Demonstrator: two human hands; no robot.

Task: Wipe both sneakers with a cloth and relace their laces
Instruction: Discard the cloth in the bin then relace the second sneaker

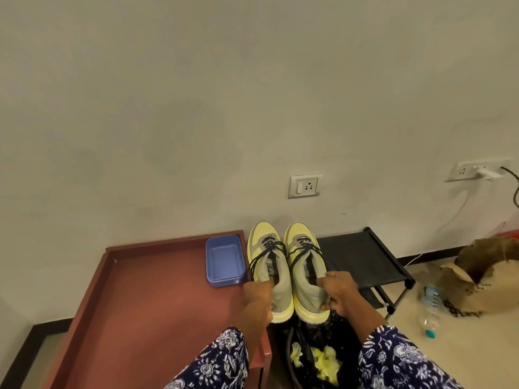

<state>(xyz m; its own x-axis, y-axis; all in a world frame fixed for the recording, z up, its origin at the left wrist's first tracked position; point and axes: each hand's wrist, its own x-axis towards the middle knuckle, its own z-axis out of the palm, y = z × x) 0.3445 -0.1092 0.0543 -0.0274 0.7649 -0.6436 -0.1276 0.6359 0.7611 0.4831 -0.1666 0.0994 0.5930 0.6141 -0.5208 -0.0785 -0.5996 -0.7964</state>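
Two bare forearms enter from the bottom edge, ending in the left hand (257, 297) and right hand (338, 294), no rings or wristwear discernible. Each arm wears a dark navy fabric sleeve (213, 360) printed with white flowers and leaves, reaching about mid-forearm. Fabric looks thin and loose, possibly cotton; resolution insufficient to confirm.

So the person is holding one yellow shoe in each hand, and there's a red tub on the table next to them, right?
Nearly. The tub is blue, not red; it's the table that's reddish-brown. The head view shows it. The rest is right: the left hand holds one yellow shoe and the right hand holds the other shoe, with the tub on the table next to them.
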